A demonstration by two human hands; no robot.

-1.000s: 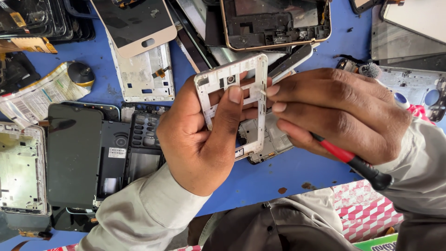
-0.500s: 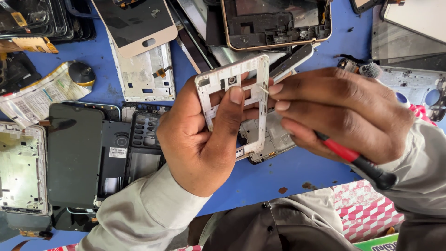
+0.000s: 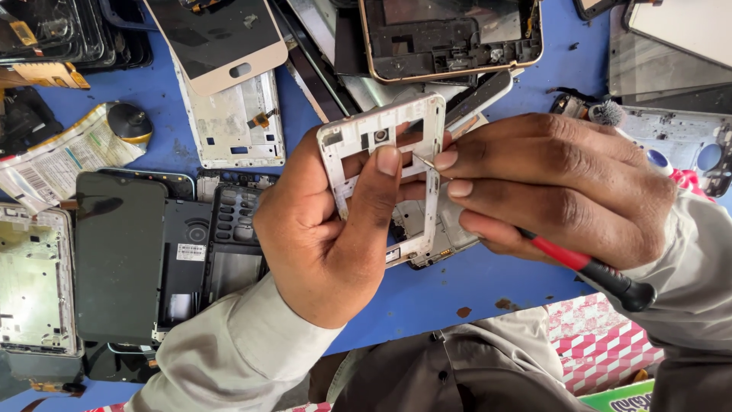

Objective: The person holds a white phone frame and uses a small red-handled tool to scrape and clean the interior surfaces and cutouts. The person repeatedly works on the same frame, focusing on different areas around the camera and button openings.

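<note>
My left hand (image 3: 328,229) grips a white plastic phone middle frame (image 3: 362,137), held upright above the blue table, with the thumb pressed on its front. My right hand (image 3: 557,183) holds a small screwdriver with a red and black handle (image 3: 602,275); its thin metal tip (image 3: 425,161) touches the right edge of the frame near my fingertips. Behind the frame lies a phone body (image 3: 442,229) with its inner parts exposed.
The blue table (image 3: 427,290) is crowded with phone parts: a dark open phone shell (image 3: 450,38) at the top, a screen panel (image 3: 217,38), a white back plate (image 3: 232,126), a black phone (image 3: 118,255), a silvery frame (image 3: 30,282) and a grey housing (image 3: 679,141).
</note>
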